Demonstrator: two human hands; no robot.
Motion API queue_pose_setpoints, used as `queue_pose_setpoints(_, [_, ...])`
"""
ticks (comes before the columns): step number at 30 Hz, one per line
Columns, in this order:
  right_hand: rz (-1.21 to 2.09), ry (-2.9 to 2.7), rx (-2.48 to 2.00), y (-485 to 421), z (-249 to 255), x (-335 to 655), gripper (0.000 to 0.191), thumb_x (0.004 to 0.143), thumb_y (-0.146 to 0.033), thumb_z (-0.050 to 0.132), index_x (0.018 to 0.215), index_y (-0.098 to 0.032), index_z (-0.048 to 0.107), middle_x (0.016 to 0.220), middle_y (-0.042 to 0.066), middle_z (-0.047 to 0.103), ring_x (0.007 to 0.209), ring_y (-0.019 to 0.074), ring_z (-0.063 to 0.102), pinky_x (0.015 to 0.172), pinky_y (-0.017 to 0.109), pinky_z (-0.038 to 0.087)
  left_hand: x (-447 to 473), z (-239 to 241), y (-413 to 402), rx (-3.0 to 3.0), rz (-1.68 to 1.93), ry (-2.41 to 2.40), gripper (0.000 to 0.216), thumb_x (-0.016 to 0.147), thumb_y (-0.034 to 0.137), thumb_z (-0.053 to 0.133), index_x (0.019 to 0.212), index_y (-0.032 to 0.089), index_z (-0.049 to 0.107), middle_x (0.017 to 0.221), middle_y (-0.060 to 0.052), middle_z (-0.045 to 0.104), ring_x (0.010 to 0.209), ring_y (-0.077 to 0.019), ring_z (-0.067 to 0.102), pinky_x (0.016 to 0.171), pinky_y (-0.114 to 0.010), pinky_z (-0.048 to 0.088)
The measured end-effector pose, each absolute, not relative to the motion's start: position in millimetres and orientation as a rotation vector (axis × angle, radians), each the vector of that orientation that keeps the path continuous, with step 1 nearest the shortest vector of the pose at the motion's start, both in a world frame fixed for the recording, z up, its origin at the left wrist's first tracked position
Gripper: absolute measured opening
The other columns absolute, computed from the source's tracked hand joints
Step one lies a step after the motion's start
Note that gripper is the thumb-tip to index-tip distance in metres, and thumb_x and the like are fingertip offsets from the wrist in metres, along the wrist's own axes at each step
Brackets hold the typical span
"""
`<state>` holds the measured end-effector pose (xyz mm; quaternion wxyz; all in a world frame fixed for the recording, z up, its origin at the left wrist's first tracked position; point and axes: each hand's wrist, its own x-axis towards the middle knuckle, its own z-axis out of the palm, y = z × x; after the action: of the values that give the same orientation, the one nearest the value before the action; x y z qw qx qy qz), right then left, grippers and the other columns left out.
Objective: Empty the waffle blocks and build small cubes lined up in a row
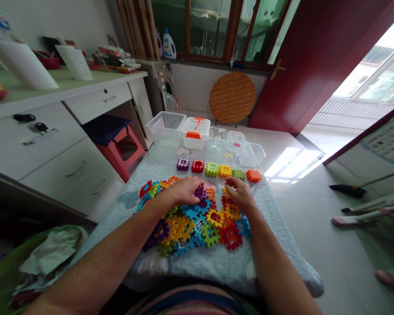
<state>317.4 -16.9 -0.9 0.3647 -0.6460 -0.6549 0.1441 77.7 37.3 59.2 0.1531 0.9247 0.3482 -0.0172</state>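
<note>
A heap of flat, colourful interlocking plastic tiles [197,227] lies on a table covered with a pale blue cloth [216,262]. My left hand [184,191] rests palm down on the far side of the heap, fingers curled over a purple tile [201,192]. My right hand [239,192] is beside it, fingers bent and pinching a yellow tile [226,191]. Beyond the hands stands a row of several assembled cubes: purple [183,164], red [197,166], green [212,169], yellow [225,171], dark green [238,174] and orange [253,176].
Clear plastic boxes [166,125] and a lidded box with an orange latch [194,132] stand at the table's far end. A white desk with drawers [68,127] and a red stool [120,151] are at the left. A broom [348,189] lies on the tiled floor at the right.
</note>
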Motion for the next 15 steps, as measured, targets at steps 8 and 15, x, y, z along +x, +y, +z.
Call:
queue_pose_setpoints(8, [0.390, -1.665, -1.675, -17.0, -0.2, 316.2, 0.022, 0.077, -0.027, 0.053, 0.091, -0.018, 0.067, 0.085, 0.004, 0.070, 0.075, 0.0169, 0.060, 0.075, 0.030, 0.047, 77.1, 54.9, 38.1, 2.646, -0.047, 0.989, 0.057, 0.069, 0.034, 0.066, 0.123, 0.017, 0.057, 0.117, -0.011, 0.064, 0.108, -0.0266, 0.059, 0.094, -0.033, 0.044])
queue_pose_setpoints(15, [0.399, -1.657, -1.665, -17.9, 0.5, 316.8, 0.023, 0.077, -0.028, 0.052, 0.091, -0.018, 0.067, 0.083, 0.004, 0.070, 0.073, 0.0169, 0.061, 0.073, 0.029, 0.048, 74.9, 54.2, 39.1, 2.656, 0.102, 0.972, 0.063, 0.065, 0.030, 0.065, 0.125, 0.015, 0.055, 0.117, -0.012, 0.065, 0.106, -0.0275, 0.061, 0.093, -0.035, 0.046])
